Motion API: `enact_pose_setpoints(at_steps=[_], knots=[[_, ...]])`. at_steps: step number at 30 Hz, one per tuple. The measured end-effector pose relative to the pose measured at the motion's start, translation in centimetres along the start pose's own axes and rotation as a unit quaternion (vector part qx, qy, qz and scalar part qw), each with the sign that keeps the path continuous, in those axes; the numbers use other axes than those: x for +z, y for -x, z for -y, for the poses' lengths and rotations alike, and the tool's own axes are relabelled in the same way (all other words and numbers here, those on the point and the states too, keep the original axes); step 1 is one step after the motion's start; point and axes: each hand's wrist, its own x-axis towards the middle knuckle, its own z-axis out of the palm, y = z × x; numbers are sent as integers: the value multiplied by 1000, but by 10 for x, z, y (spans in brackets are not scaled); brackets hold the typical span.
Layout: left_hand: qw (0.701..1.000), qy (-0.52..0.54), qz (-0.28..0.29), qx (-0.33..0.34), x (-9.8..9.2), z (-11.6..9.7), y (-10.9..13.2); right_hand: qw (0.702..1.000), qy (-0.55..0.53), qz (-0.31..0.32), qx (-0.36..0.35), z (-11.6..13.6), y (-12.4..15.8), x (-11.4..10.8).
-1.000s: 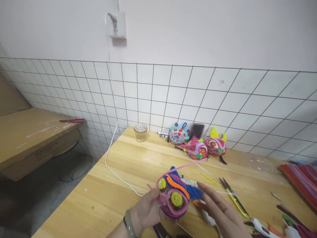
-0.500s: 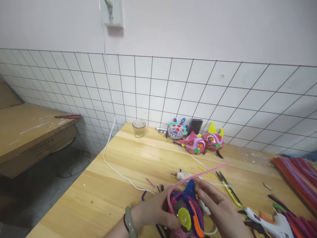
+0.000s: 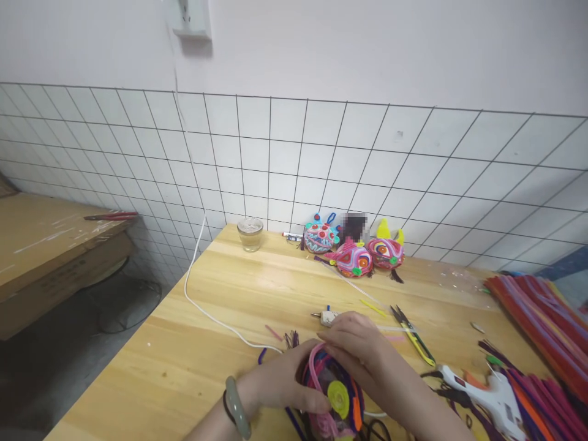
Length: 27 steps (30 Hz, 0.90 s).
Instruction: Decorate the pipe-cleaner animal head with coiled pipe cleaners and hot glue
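My left hand [image 3: 287,380] is closed around the side of a round ornament [image 3: 328,380] covered in coloured pipe cleaners, its thumb beside a yellow coiled disc [image 3: 339,398]. A pink pipe cleaner [image 3: 314,364] bends along the ornament's upper left edge. At the top, my right hand [image 3: 362,349] has its fingers together on the pink strip, whose far end shows beyond the hand. Just behind lies a white pen-like tool [image 3: 328,318] with a metal tip, partly covered by my right hand. Yellow-handled snips [image 3: 416,340] rest to the right.
Finished ornaments [image 3: 353,260] stand by the tiled wall, near a glass of liquid [image 3: 250,235]. On the right are a white glue gun [image 3: 493,395] and bundles of pipe cleaners [image 3: 537,324]. A white cable [image 3: 220,327] crosses the table's left side.
My right hand has moved left and over the ornament's top, onto the pink pipe cleaner. The strip's free end, raised before, now lies low behind the hand. The view has shifted slightly right.
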Motion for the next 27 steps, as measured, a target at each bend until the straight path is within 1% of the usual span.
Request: enact_pose_setpoints(at_steps=[2,5,9,14,21,27], knots=[[1000,0,-7,-11,-2,1,0,1000,-9,12,2,-1,-1,-1],[999,4,-30,-23,-4,3,1,1000,-17,2,21,1,-1,-5],[999,32,-43,-5,-5,3,1,998,-37,-5,56,6,3,-12],[998,47,-51,1,-5,1,0,995,-44,-30,89,6,7,-12],[995,85,-54,1,-2,2,-2,997,-44,-23,61,-2,5,-12],[995,82,-63,-4,-2,2,-2,996,-39,8,76,-4,0,-11]])
